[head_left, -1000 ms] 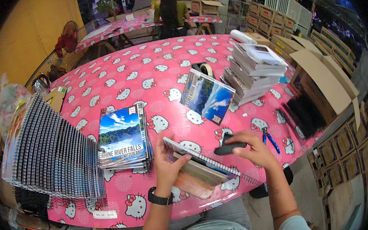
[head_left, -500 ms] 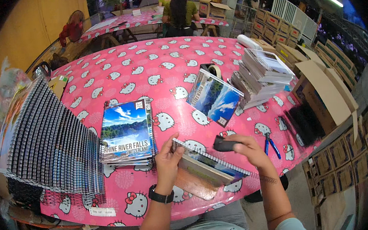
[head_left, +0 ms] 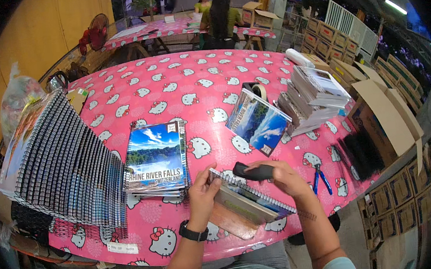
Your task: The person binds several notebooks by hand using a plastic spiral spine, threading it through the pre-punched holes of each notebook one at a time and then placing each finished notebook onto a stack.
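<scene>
Spiral-bound notebook (head_left: 264,197), tilted, is held at the table's near edge, in front of the person's body, with its coiled edge running slantwise from the left hand down toward the right forearm. Its upper left end is pinched by the left hand (head_left: 203,192), the thumb being laid on the near side and the fingers partly hidden. Below the coil, on the side toward the body, a wooden block (head_left: 233,224) is seen close against the notebook; how the two are joined cannot be told. A black, rounded object (head_left: 253,171) is gripped by the right hand (head_left: 287,177), whose fingers are curled about it, and is held just above the coiled edge; whether the coil is touched cannot be made out. A dark watch (head_left: 193,232) is worn on the left wrist.

To the left of the hands, a small pile of notebooks (head_left: 154,152) is set down, its top cover printed with sky, trees and white water. Farther left, a tall, leaning stack of spiral-bound books (head_left: 69,162) is placed. Beyond the right hand, a similar notebook (head_left: 259,123) is laid askew, near a roll of tape (head_left: 259,90) and a heap of pages (head_left: 312,98). Blue-handled pliers (head_left: 321,179) are left lying open on the pink patterned tablecloth (head_left: 207,131), and black coils (head_left: 359,155) are gathered by an open cardboard box (head_left: 385,112).
</scene>
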{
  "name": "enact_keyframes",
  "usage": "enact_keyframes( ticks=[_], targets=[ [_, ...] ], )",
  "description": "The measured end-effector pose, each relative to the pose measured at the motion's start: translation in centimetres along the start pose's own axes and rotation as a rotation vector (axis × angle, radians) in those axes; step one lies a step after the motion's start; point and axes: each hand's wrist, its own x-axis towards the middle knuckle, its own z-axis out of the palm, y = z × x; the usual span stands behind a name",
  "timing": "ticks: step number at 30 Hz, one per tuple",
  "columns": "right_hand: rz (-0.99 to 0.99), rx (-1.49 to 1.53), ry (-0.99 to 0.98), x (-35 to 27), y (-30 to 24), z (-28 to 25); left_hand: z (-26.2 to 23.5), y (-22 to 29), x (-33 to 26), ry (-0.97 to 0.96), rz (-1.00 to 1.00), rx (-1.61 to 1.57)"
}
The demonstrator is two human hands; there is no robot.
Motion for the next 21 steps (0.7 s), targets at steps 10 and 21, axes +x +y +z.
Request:
enact_keyframes(
  ticks=[10,21],
  targets=[
    [0.119,-0.877,0.122,-2.9,5.8,-2.6,-0.1,-0.6,0.1,0.004,-0.015,-0.044],
    [-0.245,-0.663,0.375,-5.7,-7.0,4.2,6.6,6.7,-1.9,-0.161,0.332,0.373]
  ],
)
